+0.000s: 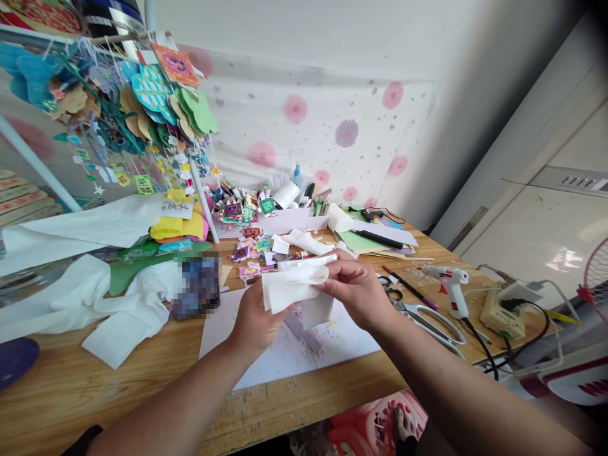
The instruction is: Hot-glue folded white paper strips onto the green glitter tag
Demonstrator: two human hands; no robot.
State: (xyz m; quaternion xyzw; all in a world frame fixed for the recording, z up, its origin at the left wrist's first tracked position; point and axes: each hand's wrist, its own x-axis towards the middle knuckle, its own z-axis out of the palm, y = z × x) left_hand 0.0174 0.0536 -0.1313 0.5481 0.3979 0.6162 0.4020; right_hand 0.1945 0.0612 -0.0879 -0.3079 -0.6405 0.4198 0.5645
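A folded white sheet, like tissue or soft cloth [292, 285], is held up over the middle of the desk. My left hand [259, 316] grips its left side, with most of the fingers hidden behind it. On the right, my right hand [354, 285] pinches the upper edge between thumb and fingers. The lower part of the sheet hangs down between the hands. Beneath lies a white board [266, 361] marked with coloured specks, with a greyish strip [304, 332] on it.
Scissors [434, 326] and a hot glue gun [449, 285] lie to the right, near a power strip [503, 313]. Long white strips [137, 294] and a phone [196, 288] are at left. Small paper crafts [249, 250] sit behind; decorations [152, 95] hang above left.
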